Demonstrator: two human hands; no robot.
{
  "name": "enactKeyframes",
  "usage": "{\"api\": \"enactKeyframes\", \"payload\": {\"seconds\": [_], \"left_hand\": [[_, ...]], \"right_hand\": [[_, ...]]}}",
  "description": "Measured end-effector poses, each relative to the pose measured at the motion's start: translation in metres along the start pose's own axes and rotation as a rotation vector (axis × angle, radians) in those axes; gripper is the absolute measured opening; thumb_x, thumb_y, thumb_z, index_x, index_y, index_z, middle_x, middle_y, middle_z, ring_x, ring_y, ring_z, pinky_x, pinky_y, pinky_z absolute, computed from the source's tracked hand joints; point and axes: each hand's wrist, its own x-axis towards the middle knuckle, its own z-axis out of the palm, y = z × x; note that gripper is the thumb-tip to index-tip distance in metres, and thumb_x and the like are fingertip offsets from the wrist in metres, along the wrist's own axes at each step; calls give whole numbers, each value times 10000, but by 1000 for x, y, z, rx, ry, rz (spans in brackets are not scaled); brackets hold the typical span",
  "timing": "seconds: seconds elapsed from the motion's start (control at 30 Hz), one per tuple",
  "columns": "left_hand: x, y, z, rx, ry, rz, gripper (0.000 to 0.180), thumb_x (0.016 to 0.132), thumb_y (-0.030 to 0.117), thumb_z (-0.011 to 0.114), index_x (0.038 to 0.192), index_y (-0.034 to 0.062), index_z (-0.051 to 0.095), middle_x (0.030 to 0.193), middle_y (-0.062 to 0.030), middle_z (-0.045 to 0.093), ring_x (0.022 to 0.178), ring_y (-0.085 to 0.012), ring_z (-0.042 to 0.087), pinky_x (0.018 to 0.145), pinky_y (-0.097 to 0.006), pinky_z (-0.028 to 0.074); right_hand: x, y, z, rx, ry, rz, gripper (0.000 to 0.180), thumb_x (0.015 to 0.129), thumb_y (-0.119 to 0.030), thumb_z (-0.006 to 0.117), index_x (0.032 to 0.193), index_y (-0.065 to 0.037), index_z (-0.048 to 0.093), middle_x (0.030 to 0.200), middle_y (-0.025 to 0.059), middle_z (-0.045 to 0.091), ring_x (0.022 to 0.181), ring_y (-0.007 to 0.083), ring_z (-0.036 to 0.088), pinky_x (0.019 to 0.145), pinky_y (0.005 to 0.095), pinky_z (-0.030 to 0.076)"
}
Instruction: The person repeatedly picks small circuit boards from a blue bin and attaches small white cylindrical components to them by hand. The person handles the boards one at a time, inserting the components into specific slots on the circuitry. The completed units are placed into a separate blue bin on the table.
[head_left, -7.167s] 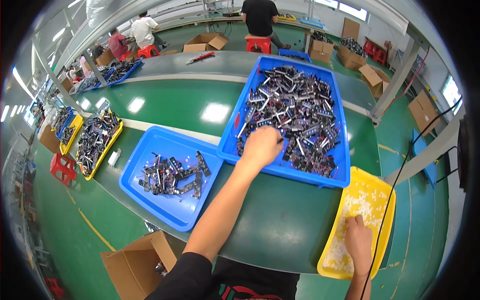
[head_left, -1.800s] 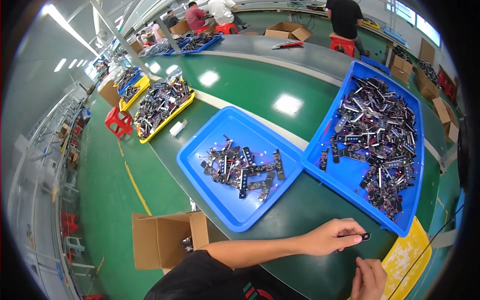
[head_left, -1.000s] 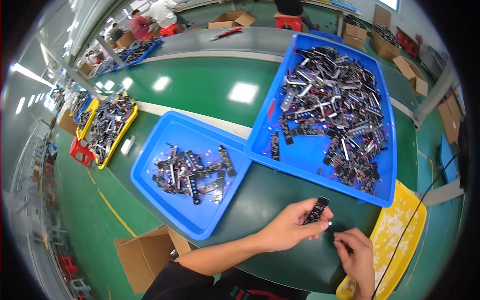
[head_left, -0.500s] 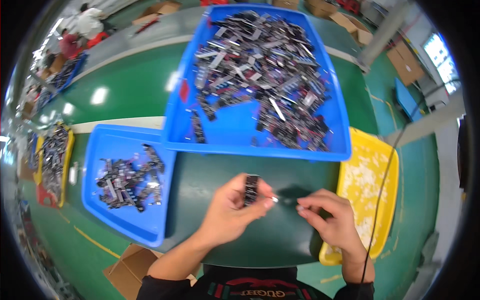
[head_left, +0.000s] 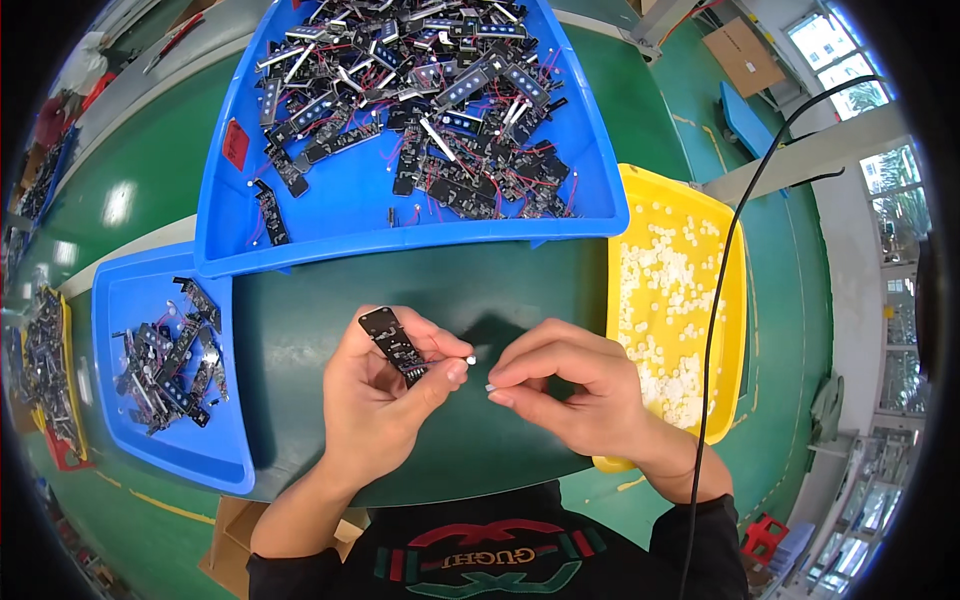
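My left hand (head_left: 375,400) holds a small black circuit board strip (head_left: 392,343) upright between thumb and fingers above the dark green table (head_left: 300,400). My right hand (head_left: 570,390) is right beside it, fingertips pinched together near a tiny white piece (head_left: 471,359) at the board's end. A large blue tray (head_left: 330,215) heaped with similar black boards and wires lies just beyond my hands. A yellow tray (head_left: 725,300) of small white round pieces sits at my right. A smaller blue tray (head_left: 115,300) with several boards is at my left.
A black cable (head_left: 715,330) runs down across the yellow tray toward my right forearm. A cardboard box (head_left: 230,535) stands below the table's near edge at left. Another yellow bin (head_left: 68,330) of parts shows at the far left rim.
My view has swung down and nearer to my hands. Both hands came together at the table's middle, the left keeping the black board, the right fingertips now at its end.
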Motion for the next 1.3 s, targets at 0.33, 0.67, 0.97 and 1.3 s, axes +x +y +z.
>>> {"api": "enactKeyframes", "payload": {"seconds": [0.33, 0.67, 0.97, 1.3], "left_hand": [[-5, -7, 2, 270, -116, 300, 387, 814, -147, 622, 1051, 39, 379, 946, -165, 664, 898, -203, 671, 758, -290, 544], [-5, -17, -1, 434, -106, 514, 373, 766, -159, 651, 1020, 6, 433, 918, -184, 676, 844, -235, 689, 700, -309, 577], [-9, -15, 5, 614, -183, 566, 406, 796, -117, 668, 1028, 37, 372, 918, -187, 642, 816, -215, 670, 708, -292, 554], [-15, 31, -8, 237, -50, 207, 273, 806, -154, 604, 975, -1, 453, 949, -189, 654, 785, -166, 638, 691, -278, 533]], "right_hand": [[-3, 5, 3, 30, 37, 23, 198, 789, 34, 720, 966, -37, 667, 890, 50, 604, 570, 60, 512, 473, 212, 412], [-1, 3, 8, -141, 54, -52, 254, 801, 37, 698, 1048, -9, 667, 845, 82, 644, 588, 111, 588, 481, 234, 449], [-6, 8, 11, -207, 179, -155, 208, 788, 30, 707, 991, -1, 674, 783, 87, 644, 562, 148, 596, 463, 263, 449], [-4, -42, -21, -452, -135, -50, 268, 734, -143, 799, 944, -50, 663, 753, 63, 621, 625, 184, 607, 505, 301, 465]]}}
